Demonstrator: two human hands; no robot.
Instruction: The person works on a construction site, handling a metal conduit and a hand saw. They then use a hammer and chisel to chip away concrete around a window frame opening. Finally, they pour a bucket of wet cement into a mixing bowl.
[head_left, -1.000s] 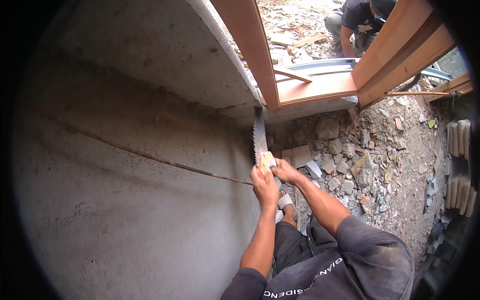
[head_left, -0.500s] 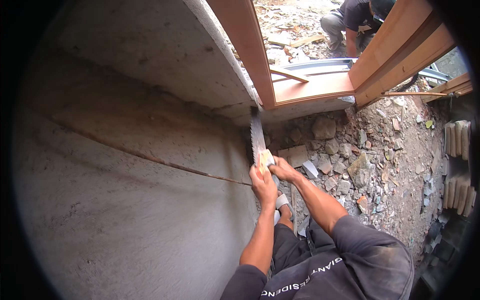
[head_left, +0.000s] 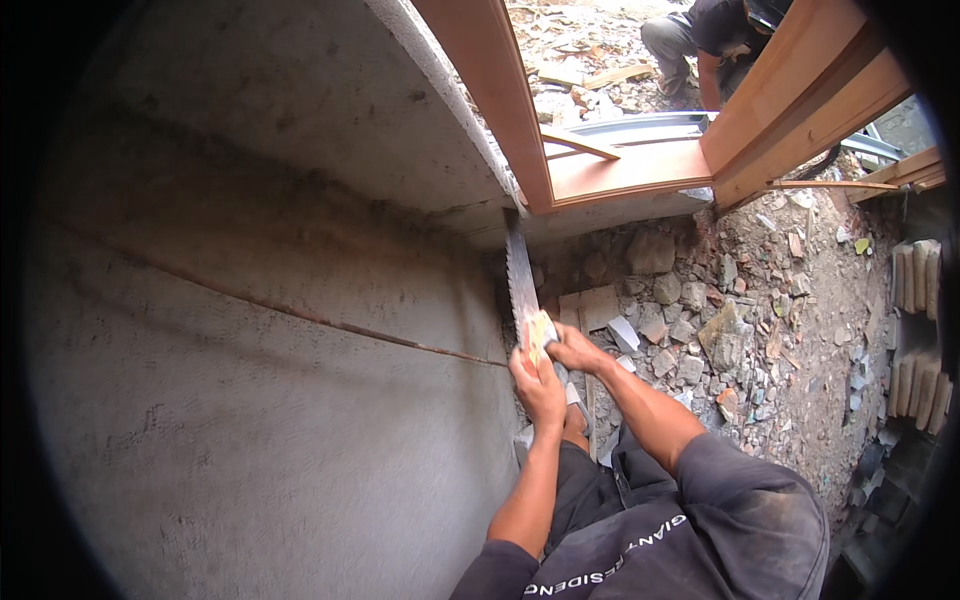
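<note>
Grey plastered wall (head_left: 250, 430), then a handsaw (head_left: 521, 280) gripped two-handed.
The handsaw's tip stands at the wall's corner, near a wooden frame (head_left: 645, 172); the left hand (head_left: 541, 392) wraps the handle (head_left: 540, 332), the right hand (head_left: 578, 352) clasps it alongside; broken rubble (head_left: 690, 310) lies farther right.

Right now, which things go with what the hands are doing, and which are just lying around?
Part of the job:
- toothed saw, its handle end held by the left hand and right hand
- probably the wooden frame, near the blade's far end

Just lying about:
- rubble
- white piece
</note>
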